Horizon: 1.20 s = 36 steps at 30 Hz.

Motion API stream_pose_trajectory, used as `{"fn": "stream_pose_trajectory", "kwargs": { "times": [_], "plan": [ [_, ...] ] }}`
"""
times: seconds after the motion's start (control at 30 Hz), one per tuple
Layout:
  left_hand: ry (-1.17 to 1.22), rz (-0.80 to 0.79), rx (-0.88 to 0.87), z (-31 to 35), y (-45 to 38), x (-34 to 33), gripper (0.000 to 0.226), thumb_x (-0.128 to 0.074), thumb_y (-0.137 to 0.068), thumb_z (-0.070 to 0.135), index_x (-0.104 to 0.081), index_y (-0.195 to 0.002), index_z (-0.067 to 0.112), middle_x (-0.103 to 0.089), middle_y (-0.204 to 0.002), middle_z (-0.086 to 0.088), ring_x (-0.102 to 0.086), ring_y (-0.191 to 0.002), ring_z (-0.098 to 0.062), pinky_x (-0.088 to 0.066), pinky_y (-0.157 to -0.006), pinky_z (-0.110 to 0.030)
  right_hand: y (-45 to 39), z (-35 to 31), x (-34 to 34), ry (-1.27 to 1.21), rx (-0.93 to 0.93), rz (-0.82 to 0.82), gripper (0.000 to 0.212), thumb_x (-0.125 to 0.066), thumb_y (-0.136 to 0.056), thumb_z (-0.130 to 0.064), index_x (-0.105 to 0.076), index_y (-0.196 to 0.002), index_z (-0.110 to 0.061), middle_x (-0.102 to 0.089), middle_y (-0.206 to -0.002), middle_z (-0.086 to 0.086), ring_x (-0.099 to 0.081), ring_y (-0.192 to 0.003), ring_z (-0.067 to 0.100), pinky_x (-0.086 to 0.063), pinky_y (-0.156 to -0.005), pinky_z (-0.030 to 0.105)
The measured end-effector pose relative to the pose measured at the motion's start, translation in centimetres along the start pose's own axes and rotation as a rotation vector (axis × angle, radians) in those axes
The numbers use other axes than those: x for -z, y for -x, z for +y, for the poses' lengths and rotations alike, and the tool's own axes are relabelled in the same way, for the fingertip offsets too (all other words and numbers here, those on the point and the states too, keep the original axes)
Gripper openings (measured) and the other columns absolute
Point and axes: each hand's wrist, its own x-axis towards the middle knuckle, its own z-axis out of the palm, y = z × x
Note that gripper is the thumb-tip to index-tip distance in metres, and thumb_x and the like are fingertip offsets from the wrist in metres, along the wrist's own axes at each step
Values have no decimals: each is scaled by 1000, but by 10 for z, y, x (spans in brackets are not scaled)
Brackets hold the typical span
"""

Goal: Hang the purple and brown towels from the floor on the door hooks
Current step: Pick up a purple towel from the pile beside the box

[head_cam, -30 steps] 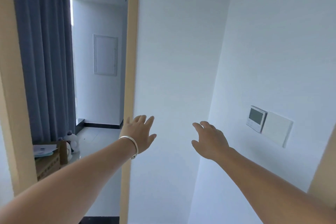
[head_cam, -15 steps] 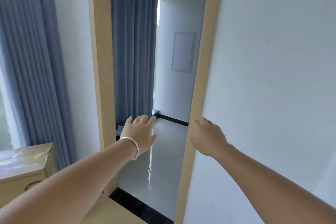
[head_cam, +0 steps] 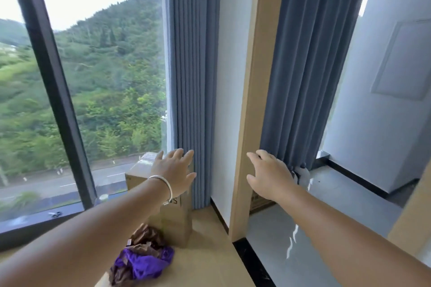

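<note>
Reaching forward with fingers spread and holding nothing, the left hand [head_cam: 173, 173], a silver bangle [head_cam: 163, 185] at its wrist, hovers over the cardboard box [head_cam: 170, 221]. The right hand [head_cam: 270, 176], equally loose and empty, hangs right of that box, past the wooden door frame [head_cam: 250, 109]. The purple towel [head_cam: 142, 263] and brown towel [head_cam: 145, 239] lie crumpled together on the floor just in front of the box.

2 bare, sleeveless forearms, a thin silver bangle [head_cam: 164, 184] on the left wrist

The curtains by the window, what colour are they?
Greyish blue curtains, plain, seen in the head view.
</note>
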Motion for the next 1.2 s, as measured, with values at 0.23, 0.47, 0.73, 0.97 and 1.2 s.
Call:
{"fn": "stream_pose_trajectory", "kwargs": {
  "times": [0.23, 0.47, 0.73, 0.97, 1.2],
  "plan": [
    [-71, -57, 217, -114, -24, -44, 70, -35, -94, 59, -13, -152, 28, -26, -157, -1, -25, -143, -21, -18, -118, -46, -110, -84, -58, -62, 188, -63, 63, -46, -95, -39, -21, -151, -23, -30, -151, 1, -33, -135, 22, -30, -108, 38],
    [-71, -93, 339, -228, -64, -107, 70, -34, -93, 61, -14, -152, 29, -31, -155, -2, -29, -142, -20, -21, -116, -46, -221, -169, -124, -78, 290, -142, 62, -49, -93, -38, -26, -149, -24, -33, -149, 0, -32, -136, 21, -28, -111, 39],
    [-19, -224, 432, -314, -71, -201, 68, -36, -94, 59, -16, -151, 27, -32, -154, -3, -30, -141, -22, -24, -115, -48, -295, -243, -227, -91, 364, -313, 63, -50, -92, -37, -25, -148, -25, -28, -153, 1, -27, -140, 22, -24, -114, 40],
    [18, -416, 559, -355, -53, -310, 67, -36, -93, 58, -19, -150, 27, -35, -151, -3, -32, -138, -22, -27, -111, -43, -331, -291, -342, -73, 507, -497, 62, -48, -93, -39, -26, -149, -24, -29, -153, 1, -30, -138, 22, -28, -112, 39],
    [91, -633, 697, -367, -44, -454, 66, -35, -95, 56, -18, -150, 25, -33, -151, -4, -33, -136, -24, -24, -110, -42, -363, -321, -503, -37, 624, -710, 62, -51, -89, -39, -31, -146, -24, -35, -146, 1, -40, -131, 22, -35, -106, 35]
  ]
}}
